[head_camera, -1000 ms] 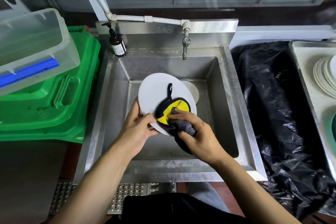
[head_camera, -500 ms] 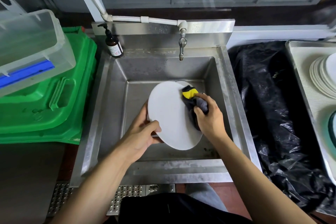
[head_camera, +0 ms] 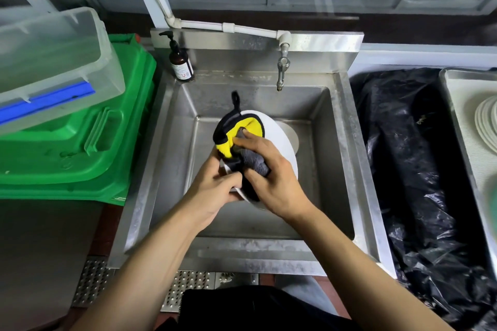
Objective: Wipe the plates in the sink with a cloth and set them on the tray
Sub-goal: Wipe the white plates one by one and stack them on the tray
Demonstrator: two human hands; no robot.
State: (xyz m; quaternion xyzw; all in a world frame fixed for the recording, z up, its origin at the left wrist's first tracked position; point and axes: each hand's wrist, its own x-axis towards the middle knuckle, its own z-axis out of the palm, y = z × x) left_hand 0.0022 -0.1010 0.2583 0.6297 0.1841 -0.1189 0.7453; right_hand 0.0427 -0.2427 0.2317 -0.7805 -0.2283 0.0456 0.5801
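A white plate (head_camera: 282, 142) is held tilted over the steel sink (head_camera: 172, 126). My left hand (head_camera: 215, 191) grips its near left edge. My right hand (head_camera: 271, 172) presses a yellow, grey and black cloth (head_camera: 236, 129) against the plate's upper left face, and the cloth's black loop sticks up past the rim. Another plate (head_camera: 291, 137) lies on the sink floor behind, mostly hidden. At the far right a metal tray (head_camera: 462, 126) carries a stack of white plates (head_camera: 486, 121).
A tap (head_camera: 282, 70) hangs over the back of the sink, with a brown pump bottle (head_camera: 181, 62) at its back left corner. Green bins (head_camera: 88, 148) under a clear plastic box (head_camera: 51, 62) stand to the left. A black plastic bag (head_camera: 414, 169) lies between sink and tray.
My right hand has swept the cloth from the plate's right edge across to its upper left. The plate has tilted a little, still held by my left hand.
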